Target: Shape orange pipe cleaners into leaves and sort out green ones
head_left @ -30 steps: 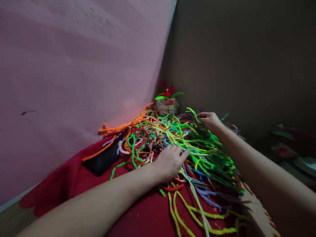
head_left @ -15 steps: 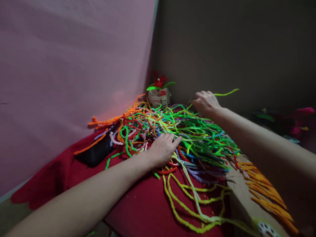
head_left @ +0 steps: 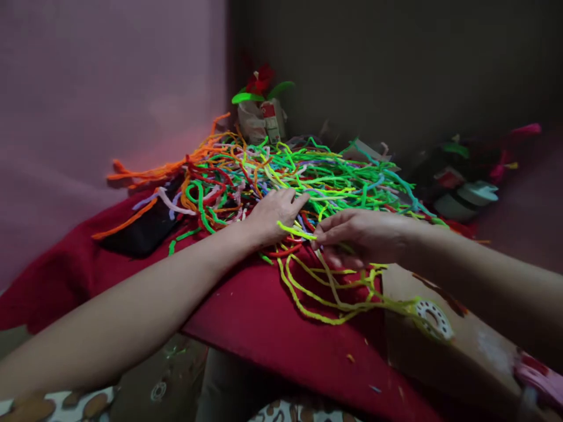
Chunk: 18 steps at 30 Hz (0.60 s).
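A tangled heap of pipe cleaners [head_left: 334, 181] in green, orange, red, yellow and other colours covers the back of the red-covered table. My left hand [head_left: 273, 215] lies on the near side of this heap, thumb apart from the fingers, whose tips are partly hidden. Just beside it, my right hand [head_left: 358, 234] pinches a yellow-green pipe cleaner [head_left: 294, 230] between thumb and fingers, its free end pointing toward my left wrist. Below my right hand, long yellow pipe cleaners [head_left: 316, 317] loop over the cloth and run to a white disc with holes [head_left: 433, 319].
A black flat object [head_left: 138, 231] sits under the heap's left side. Behind stands a red flower with green leaves [head_left: 259, 85] in a wrapped pot. A cardboard box [head_left: 409, 346] is at the right, with a pale container [head_left: 468, 198] farther back. The red tablecloth [head_left: 264, 316] fills the front.
My right hand has come from the back right of the heap down beside my left hand, carrying the yellow-green pipe cleaner. My left hand stays on the heap; the camera view has tilted down.
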Each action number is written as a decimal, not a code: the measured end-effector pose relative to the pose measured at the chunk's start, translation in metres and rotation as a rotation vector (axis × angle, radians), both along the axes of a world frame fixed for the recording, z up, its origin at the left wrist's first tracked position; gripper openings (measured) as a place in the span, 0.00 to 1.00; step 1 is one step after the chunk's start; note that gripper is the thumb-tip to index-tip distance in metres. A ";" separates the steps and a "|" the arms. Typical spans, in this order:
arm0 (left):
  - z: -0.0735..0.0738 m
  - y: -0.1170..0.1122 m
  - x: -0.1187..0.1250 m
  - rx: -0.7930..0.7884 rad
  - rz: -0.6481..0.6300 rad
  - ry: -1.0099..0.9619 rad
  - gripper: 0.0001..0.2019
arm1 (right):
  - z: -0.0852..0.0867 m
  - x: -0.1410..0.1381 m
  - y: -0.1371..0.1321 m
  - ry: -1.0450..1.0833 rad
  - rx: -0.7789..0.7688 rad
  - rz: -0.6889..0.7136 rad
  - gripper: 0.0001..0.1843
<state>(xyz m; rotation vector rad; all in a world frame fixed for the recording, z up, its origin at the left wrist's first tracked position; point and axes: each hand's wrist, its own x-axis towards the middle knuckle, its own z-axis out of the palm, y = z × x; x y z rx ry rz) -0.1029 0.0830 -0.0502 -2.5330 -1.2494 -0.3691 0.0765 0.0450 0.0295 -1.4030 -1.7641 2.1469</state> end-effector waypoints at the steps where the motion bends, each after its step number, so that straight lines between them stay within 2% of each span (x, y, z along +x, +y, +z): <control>1: 0.000 0.000 0.000 -0.001 0.000 0.002 0.20 | -0.009 0.000 -0.001 0.031 -0.067 -0.029 0.07; 5: 0.001 0.001 -0.001 0.015 -0.013 0.000 0.20 | -0.028 -0.003 0.002 0.118 -0.175 -0.072 0.08; 12: -0.001 0.004 0.000 0.027 -0.004 0.006 0.21 | -0.035 -0.003 0.003 0.218 -0.216 -0.056 0.10; 18: -0.004 0.007 -0.001 0.048 -0.012 0.001 0.20 | -0.049 0.002 0.003 0.349 -0.268 -0.037 0.10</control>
